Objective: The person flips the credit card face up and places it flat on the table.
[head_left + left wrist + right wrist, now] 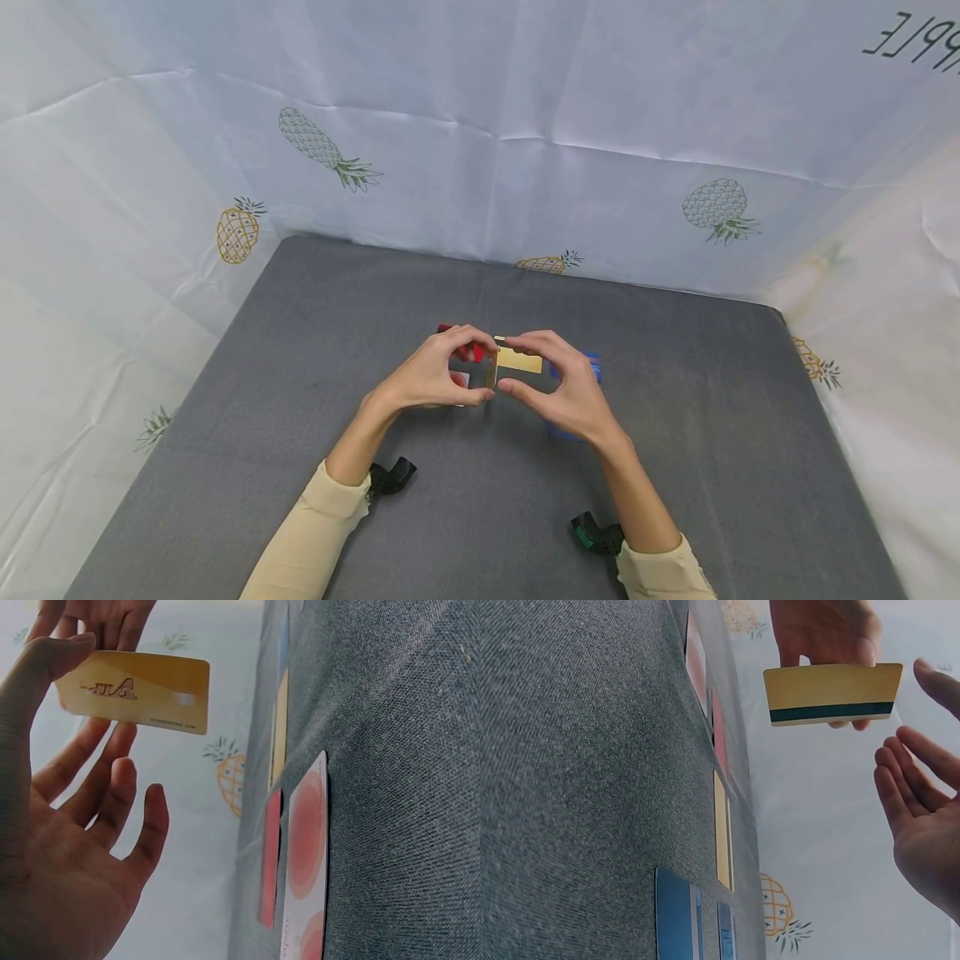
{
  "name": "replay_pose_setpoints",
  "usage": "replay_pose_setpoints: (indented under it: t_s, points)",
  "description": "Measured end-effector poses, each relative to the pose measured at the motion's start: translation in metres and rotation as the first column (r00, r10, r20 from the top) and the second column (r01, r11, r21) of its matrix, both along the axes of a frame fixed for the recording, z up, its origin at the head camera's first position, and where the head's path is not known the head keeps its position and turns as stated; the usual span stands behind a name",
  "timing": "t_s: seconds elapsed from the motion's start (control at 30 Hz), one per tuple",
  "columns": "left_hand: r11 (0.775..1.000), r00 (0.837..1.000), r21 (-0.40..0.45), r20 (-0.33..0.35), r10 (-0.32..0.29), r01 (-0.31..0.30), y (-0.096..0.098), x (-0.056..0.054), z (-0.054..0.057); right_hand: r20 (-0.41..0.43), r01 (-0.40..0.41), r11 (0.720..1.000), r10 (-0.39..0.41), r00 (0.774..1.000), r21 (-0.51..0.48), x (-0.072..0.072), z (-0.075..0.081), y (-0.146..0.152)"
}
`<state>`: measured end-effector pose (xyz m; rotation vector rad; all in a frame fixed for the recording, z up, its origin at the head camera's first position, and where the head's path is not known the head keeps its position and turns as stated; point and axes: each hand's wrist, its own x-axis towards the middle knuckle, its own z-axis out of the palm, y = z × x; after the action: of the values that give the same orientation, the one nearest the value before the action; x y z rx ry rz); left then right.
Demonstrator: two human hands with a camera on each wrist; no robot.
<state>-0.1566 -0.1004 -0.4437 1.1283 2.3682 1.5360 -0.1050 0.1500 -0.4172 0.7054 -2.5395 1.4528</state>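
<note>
Between thumb and fingers my left hand (431,371) pinches a gold VIP card (146,690) above the table. The card's printed front shows in the left wrist view; its back, with a dark stripe (832,712), faces my right wrist camera. From the head it is seen nearly edge-on. My right hand (570,392) is close by on the other side, thumb and fingers spread apart around a gap. In the right wrist view a small space separates its fingertips (905,735) from the card, and nothing is held there.
On the grey table (675,467) lie a red card (718,733), a white card with red circles (306,832), a gold card (521,360) and blue cards (676,915), partly hidden by my hands. A pineapple-print cloth (480,192) hangs behind the table.
</note>
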Motion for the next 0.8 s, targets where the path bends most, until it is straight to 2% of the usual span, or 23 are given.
replay_pose_setpoints:
  t_s: [0.43,0.8]
  points:
    - [1.000,1.000,-0.008,0.019,-0.003,0.003,0.0005,0.0009,0.0014,0.016,-0.005,1.000,0.005,1.000,0.005,-0.0006,-0.0041,-0.0039]
    - [1.000,1.000,-0.007,-0.015,-0.001,0.001,0.0006,0.0003,-0.0008,0.019,-0.026,0.999,0.026,0.999,-0.027,-0.0022,-0.0045,-0.0068]
